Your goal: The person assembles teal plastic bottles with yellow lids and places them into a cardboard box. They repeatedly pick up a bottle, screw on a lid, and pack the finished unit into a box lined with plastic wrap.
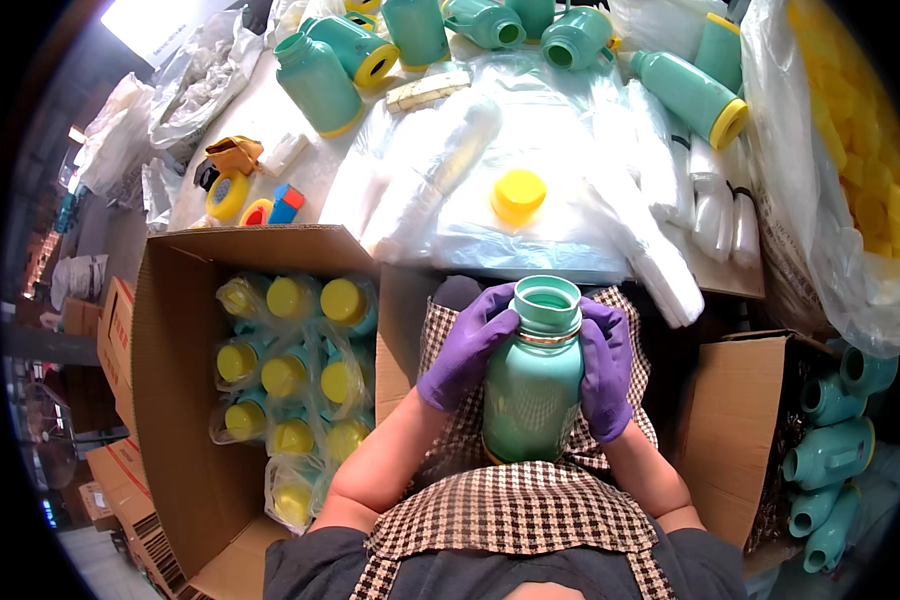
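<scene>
Upright in my lap stands a teal thermos jug (533,400) with an open, threaded neck; a thin brownish ring circles it below the neck. My left hand (472,342), in a purple glove, is closed on the jug's left shoulder, its fingertips near the neck. Across from it, my right hand (606,368), gloved the same, grips the right side, its fingers bent against the body. Ahead of the jug, a yellow cap (519,196) lies on a stack of transparent plastic bags (470,225) on the table.
On my left, an open cardboard box (185,400) holds several bagged jugs with yellow caps (284,375). More teal jugs (320,85) fill the table's far side. Tape rolls (228,194) lie at the left. Yellow parts (870,190) and stacked jugs (830,450) are at the right.
</scene>
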Motion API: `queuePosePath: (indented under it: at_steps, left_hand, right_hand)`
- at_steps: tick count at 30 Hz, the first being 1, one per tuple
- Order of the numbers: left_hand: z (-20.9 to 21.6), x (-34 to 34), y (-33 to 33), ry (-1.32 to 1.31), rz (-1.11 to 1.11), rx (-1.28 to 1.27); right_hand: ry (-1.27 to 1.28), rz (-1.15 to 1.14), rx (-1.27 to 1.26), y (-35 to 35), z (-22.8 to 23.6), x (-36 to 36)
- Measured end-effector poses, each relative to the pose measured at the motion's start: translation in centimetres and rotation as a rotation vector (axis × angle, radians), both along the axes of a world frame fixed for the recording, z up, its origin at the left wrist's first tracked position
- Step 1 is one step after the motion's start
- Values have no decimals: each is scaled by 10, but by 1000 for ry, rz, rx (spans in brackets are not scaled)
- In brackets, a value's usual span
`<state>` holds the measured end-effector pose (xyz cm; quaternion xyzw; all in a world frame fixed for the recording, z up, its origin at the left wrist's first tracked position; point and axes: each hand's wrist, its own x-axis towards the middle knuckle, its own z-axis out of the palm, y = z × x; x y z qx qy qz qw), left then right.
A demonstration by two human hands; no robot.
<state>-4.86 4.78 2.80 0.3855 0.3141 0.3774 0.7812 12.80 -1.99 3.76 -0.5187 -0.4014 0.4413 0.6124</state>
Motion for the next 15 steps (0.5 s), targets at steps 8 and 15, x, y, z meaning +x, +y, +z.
queuePosePath:
  at_steps: [8,15]
  left_hand:
    - [23,3,-11,71,-46,88]
    - [8,4,-25,308,116,270]
  right_hand:
    - [208,20,8,1,1,2]
    - [116,53,-63,-4,-7,5]
